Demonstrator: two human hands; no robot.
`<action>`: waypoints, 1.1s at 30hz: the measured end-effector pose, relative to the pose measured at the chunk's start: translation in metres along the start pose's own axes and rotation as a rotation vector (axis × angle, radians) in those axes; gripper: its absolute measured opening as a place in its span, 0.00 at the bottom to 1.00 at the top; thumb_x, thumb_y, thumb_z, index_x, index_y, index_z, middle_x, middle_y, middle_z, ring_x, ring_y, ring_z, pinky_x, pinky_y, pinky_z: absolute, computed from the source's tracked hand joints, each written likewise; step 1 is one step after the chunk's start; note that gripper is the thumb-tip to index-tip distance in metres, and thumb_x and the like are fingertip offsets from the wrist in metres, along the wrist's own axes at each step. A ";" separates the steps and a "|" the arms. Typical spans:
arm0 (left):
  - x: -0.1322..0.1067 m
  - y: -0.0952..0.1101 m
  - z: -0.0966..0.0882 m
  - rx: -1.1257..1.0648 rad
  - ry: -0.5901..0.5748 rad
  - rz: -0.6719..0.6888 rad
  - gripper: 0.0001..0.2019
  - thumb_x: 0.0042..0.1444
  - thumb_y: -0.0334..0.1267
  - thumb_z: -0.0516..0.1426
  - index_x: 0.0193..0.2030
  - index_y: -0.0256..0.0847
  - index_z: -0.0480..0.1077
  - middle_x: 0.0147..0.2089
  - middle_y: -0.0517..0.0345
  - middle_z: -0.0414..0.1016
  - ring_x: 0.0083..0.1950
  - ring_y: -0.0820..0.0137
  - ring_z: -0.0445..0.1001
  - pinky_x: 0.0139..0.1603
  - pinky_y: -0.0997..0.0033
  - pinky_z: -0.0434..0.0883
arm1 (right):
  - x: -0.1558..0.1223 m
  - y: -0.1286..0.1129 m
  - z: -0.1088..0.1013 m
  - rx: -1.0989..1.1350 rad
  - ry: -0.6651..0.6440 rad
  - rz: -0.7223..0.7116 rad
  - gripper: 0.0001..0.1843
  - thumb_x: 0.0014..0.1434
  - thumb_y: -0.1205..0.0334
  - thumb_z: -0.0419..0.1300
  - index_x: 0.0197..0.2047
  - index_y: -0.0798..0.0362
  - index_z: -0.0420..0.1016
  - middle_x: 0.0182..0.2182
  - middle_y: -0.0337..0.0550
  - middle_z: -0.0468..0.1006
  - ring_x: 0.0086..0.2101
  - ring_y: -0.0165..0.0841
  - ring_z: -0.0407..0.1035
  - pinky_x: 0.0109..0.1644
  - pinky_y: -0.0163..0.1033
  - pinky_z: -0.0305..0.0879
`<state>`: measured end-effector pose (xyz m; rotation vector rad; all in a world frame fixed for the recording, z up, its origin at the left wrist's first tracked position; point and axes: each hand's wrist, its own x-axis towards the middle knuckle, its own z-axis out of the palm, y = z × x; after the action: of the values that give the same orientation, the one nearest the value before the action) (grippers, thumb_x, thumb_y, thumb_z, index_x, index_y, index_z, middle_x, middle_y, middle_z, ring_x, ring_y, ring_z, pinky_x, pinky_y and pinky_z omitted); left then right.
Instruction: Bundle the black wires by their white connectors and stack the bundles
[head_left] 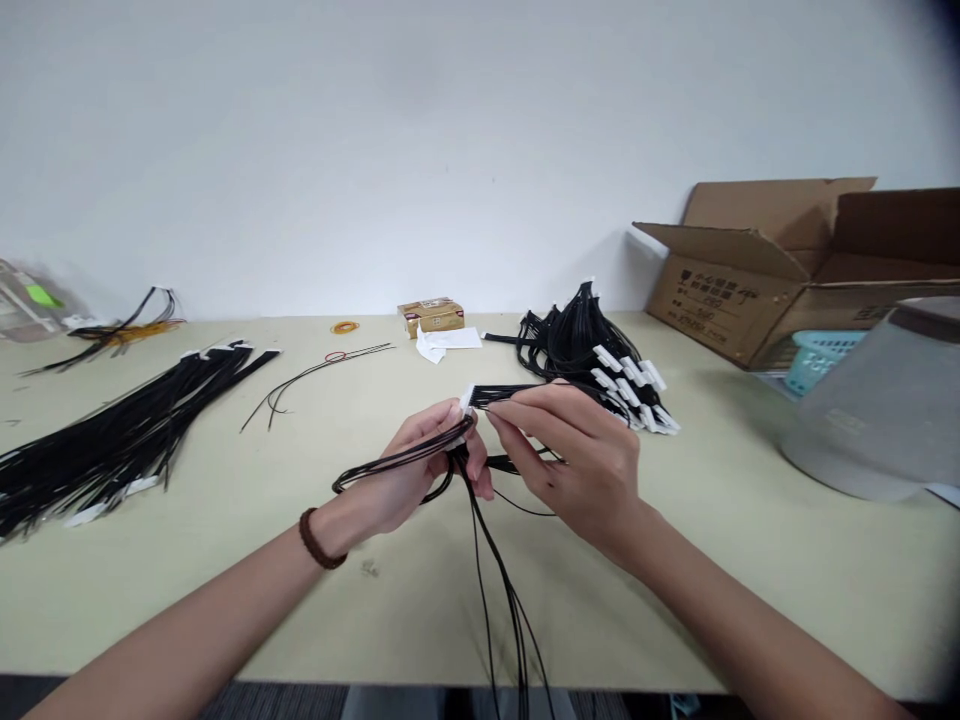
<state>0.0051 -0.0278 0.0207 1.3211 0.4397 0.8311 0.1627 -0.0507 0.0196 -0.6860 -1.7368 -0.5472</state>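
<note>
My left hand [420,450], with a brown band at the wrist, is closed round a black wire harness [499,545] just above the table. A white connector [468,400] sticks up from its fingertips, with a row of black wires running right from it. Thumb and fingers of my right hand [577,450] are pinched on those wires beside the connector. One loop of the harness bends back over the left wrist, and loose wire ends hang past the table's front edge. Exactly how many wires the right fingers grip is hidden.
Behind my right hand lies a heap of black harnesses [577,335] with white connectors. A bundle of black wires [127,430] covers the left side. At the back are a tissue box [431,315] and a yellow ring [345,327]; an open carton [735,300] and grey container [877,410] stand right.
</note>
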 end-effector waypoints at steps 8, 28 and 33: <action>-0.002 -0.002 -0.002 -0.115 -0.018 -0.051 0.09 0.58 0.38 0.49 0.29 0.37 0.62 0.22 0.62 0.67 0.25 0.69 0.73 0.32 0.69 0.66 | 0.002 0.001 -0.002 -0.012 -0.060 0.050 0.05 0.54 0.73 0.55 0.30 0.56 0.70 0.24 0.41 0.72 0.25 0.25 0.65 0.31 0.31 0.65; -0.001 0.000 -0.002 -0.037 0.007 -0.065 0.10 0.57 0.41 0.49 0.28 0.38 0.61 0.20 0.63 0.66 0.25 0.68 0.74 0.33 0.68 0.65 | 0.004 0.001 -0.003 -0.029 -0.107 0.079 0.08 0.55 0.72 0.52 0.28 0.54 0.69 0.21 0.37 0.68 0.24 0.25 0.61 0.30 0.31 0.62; 0.000 0.001 0.000 0.019 0.013 -0.047 0.10 0.57 0.41 0.49 0.27 0.38 0.59 0.20 0.63 0.67 0.24 0.68 0.74 0.31 0.69 0.65 | 0.002 0.001 -0.003 -0.063 -0.090 0.047 0.07 0.54 0.72 0.54 0.28 0.54 0.69 0.22 0.38 0.71 0.26 0.26 0.64 0.32 0.32 0.64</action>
<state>0.0042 -0.0277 0.0215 1.3185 0.4882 0.7986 0.1648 -0.0520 0.0226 -0.8043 -1.7888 -0.5475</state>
